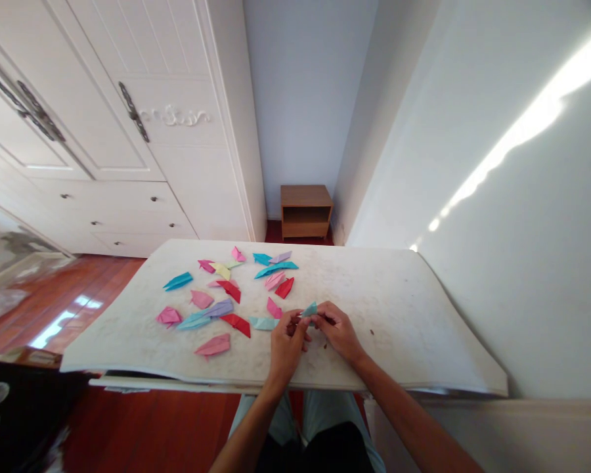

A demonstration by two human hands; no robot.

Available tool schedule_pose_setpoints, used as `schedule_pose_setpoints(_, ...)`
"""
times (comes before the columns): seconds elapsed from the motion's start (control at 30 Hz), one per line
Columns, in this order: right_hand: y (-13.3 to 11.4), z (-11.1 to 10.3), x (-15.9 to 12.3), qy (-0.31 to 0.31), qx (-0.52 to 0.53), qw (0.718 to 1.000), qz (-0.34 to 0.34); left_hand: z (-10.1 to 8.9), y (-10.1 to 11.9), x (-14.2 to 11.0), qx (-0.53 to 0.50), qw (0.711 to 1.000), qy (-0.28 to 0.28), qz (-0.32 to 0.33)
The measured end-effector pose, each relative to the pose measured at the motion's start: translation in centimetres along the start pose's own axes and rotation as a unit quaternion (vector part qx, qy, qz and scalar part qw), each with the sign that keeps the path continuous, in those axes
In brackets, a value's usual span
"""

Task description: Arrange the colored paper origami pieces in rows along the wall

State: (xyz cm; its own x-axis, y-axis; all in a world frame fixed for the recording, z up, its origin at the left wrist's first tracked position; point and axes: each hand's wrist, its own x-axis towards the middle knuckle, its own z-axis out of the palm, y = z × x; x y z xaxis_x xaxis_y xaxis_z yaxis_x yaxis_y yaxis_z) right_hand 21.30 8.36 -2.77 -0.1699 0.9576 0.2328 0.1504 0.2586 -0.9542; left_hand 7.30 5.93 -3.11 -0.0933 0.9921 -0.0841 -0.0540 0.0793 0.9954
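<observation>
Between my two hands is a small light-teal folded paper point(309, 309), pinched at its edges above the table. My left hand point(289, 338) grips its left side with fingers closed. From the right, my right hand point(339, 334) pinches the other side; the fingertips partly cover the paper. Just left of my left hand lies a pale-teal folded paper point(262, 323), with a pink one point(274, 307) behind it. A red folded paper point(236, 324) and a lavender one point(220, 308) rest farther left.
More folded papers in pink, blue, yellow and red lie across the left half of the white table point(374, 289), among them a blue one point(178, 281). Small brown specks dot the right half. A wooden nightstand point(306, 197) and white wardrobe point(177, 151) stand behind; a wall borders the right.
</observation>
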Motion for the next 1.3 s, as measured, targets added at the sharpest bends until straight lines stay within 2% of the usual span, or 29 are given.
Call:
schedule_pose_setpoints(0.17, 0.1, 0.1, 0.1, 0.02, 0.029, 0.999, -0.005, -0.4, -0.1, -0.1, 0.037, 0.999, -0.011, -0.011)
schedule_pose_setpoints(0.4, 0.8, -0.1, 0.4, 0.008, 0.032, 0.999, 0.005, -0.2, -0.4, 0.0, 0.084, 0.99, 0.061, 0.1)
schedule_pose_setpoints(0.67, 0.5, -0.3, 0.7, -0.041, -0.013, 0.999, 0.005, 0.0, -0.1, 0.1, 0.031, 0.998, 0.037, 0.04)
schedule_pose_setpoints(0.83, 0.4, -0.5, 0.6, -0.101, -0.042, 0.994, -0.013, -0.1, 0.0, -0.4, 0.013, 0.999, 0.012, 0.051)
schedule_pose_setpoints(1.0, 0.7, -0.7, 0.7, -0.103, -0.053, 0.993, 0.001, -0.3, -0.1, -0.8, 0.011, 0.997, 0.007, 0.079)
schedule_pose_setpoints(1.13, 1.0, -0.9, 0.7, -0.098, -0.052, 0.993, 0.028, -0.4, -0.4, -0.7, -0.01, 0.997, 0.019, 0.073)
schedule_pose_setpoints(1.3, 1.0, -1.2, 0.6, -0.077, 0.0, 0.994, 0.074, -0.5, -0.4, -0.7, -0.007, 0.998, 0.01, 0.062)
